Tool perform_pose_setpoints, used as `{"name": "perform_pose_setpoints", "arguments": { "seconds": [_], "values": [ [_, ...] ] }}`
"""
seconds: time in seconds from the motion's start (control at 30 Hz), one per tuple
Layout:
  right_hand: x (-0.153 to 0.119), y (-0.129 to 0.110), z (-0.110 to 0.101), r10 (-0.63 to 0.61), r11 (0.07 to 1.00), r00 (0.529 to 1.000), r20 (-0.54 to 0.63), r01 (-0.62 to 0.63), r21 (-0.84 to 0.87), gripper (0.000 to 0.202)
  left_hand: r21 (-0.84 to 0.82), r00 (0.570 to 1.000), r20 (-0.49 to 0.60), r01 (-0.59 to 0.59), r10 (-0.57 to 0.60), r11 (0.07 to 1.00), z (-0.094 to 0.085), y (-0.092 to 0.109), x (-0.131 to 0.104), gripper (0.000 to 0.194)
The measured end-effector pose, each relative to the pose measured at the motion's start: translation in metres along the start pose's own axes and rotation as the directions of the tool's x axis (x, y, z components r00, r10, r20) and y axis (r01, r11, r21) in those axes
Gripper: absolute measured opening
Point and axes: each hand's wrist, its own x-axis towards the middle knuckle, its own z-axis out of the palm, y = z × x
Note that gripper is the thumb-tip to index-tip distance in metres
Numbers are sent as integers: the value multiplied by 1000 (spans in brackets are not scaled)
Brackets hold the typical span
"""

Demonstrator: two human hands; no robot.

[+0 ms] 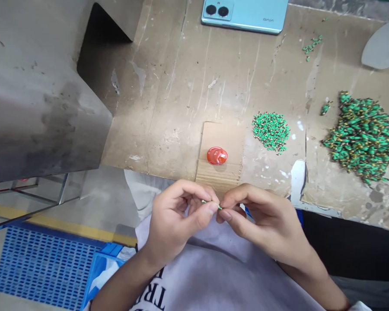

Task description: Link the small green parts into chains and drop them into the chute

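My left hand (186, 211) pinches a tiny green piece (219, 207) between thumb and forefinger, just in front of the table edge. My right hand (253, 214) meets it fingertip to fingertip, its thumb and forefinger pressed together at the piece's other end. Most of the piece is hidden by the fingers. Just beyond my hands, a small red cap-like dish (217, 156) with a glossy surface sits on a cardboard piece (222, 134). To its right lies a pile of small green bits (271, 131). Farther right is a bigger heap of green pieces with yellowish and dark ends (365, 138).
A light-blue phone (246, 15) lies at the far edge of the worn tabletop (168, 108). A few loose green bits (312, 45) and a whitish container (384, 45) are at upper right. A grey metal housing (35, 108) stands left. Below it is a blue crate (45, 263).
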Motion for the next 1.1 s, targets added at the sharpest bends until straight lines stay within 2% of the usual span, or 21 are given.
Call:
{"name": "perform_pose_setpoints", "arguments": {
  "seconds": [0.13,0.3,0.53,0.7,1.1],
  "values": [
    [1,0,3,32,998,999,24,-33,47,8,-126,996,24,87,-85,988,0,-2,4,14],
    [3,1,5,29,996,999,26,-31,85,10,-328,973,70,229,-219,916,3,0,9,17],
    [4,3,4,-17,997,999,31,15,75,10,-391,923,95,379,-373,839,5,5,12,28],
    [3,2,5,-21,998,1000,18,19,61,10,-370,911,99,408,-401,835,3,3,10,30],
    [4,1,5,-36,997,999,-11,36,74,9,-377,931,114,364,-347,852,1,3,8,26]
  ]
}}
